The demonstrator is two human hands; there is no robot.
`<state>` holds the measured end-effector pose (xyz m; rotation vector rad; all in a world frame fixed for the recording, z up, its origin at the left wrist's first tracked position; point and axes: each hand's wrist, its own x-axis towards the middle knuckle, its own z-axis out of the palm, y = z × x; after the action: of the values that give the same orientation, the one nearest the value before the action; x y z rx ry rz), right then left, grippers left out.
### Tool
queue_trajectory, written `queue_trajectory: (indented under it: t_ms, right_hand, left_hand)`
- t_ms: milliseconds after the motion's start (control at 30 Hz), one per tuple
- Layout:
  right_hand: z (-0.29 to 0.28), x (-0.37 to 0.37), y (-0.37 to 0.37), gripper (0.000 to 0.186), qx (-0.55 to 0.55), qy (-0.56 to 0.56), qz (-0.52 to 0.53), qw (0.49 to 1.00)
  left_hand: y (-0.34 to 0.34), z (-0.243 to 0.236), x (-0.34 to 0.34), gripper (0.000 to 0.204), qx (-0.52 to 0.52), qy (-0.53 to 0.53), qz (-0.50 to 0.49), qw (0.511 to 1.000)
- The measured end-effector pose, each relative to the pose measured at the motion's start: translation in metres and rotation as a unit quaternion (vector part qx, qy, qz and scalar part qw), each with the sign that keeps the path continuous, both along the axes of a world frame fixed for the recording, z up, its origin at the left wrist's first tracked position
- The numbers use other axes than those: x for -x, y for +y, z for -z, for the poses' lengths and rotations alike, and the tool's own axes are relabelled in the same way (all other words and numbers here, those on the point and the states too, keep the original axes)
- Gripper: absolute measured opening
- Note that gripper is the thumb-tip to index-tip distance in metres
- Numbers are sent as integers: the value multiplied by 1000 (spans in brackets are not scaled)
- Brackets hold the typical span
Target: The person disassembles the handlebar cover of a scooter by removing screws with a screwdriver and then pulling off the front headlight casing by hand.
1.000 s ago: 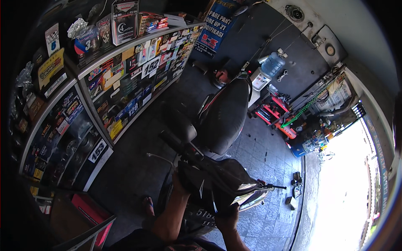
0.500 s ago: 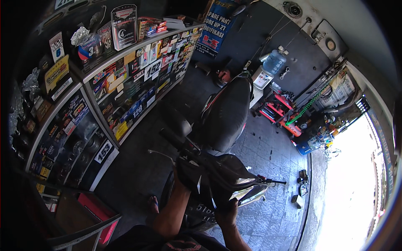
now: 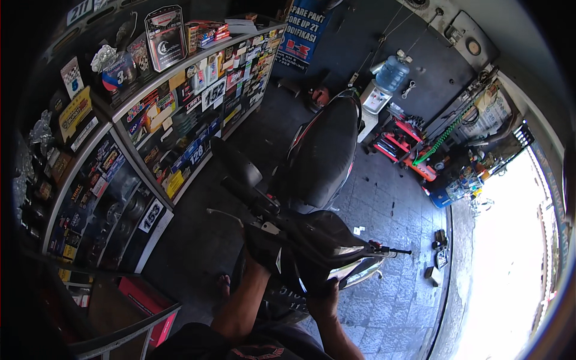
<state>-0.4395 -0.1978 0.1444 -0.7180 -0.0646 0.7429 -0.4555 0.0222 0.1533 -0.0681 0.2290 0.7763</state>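
In front of me stands a motorcycle, its dark front cowl [image 3: 321, 246] facing my body. On the cowl's left side my left hand [image 3: 257, 265] grips the edge, its fingers hidden behind the panel. My right hand [image 3: 324, 302] is closed on the lower right edge, thumb up against the shiny headlight area. Between my hands, below the cowl, a number plate [image 3: 293, 298] shows in part. The left handlebar grip [image 3: 237, 188], a round-backed mirror [image 3: 236, 162] and a lever [image 3: 225, 214] stick out to the left. The right bar end [image 3: 401, 252] points right. Behind lies the black seat [image 3: 321, 153].
A glass display counter [image 3: 114, 129] covered in stickers runs along the left. Beyond the seat are a water dispenser [image 3: 375, 99] and a red tool trolley [image 3: 399, 141]. Small dark parts [image 3: 441, 258] lie on the tiled floor [image 3: 384, 288] near the bright doorway at right.
The view has shifted slightly. The mirror on the left stands out more and sits farther up and left. The cowl covers more of the number plate. Both hands keep their hold.
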Motion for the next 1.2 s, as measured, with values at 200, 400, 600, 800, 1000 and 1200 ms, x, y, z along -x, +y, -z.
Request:
queue_trajectory:
  t_ms: [200,400,600,800,1000,1200]
  right_hand:
    - [-1,0,-4,71,-12,0,-5,1000]
    - [-9,3,-3,68,69,-100,-11,992]
    - [17,0,-15,55,-39,0,2,999]
    - [16,-3,-14,55,-17,-16,-18,1000]
    - [22,4,-18,70,32,41,-12,999]
    - [-2,3,-15,60,2,0,-19,1000]
  left_hand:
    - [6,39,-3,32,-639,453,-145,604]
    - [5,11,-4,26,-496,298,-100,810]
    - [3,-27,6,21,-626,438,-132,631]
    - [-5,-40,5,15,-635,431,-136,627]
    - [-1,-14,18,23,-650,567,-104,495]
    - [-6,-33,12,25,-679,531,-134,489]
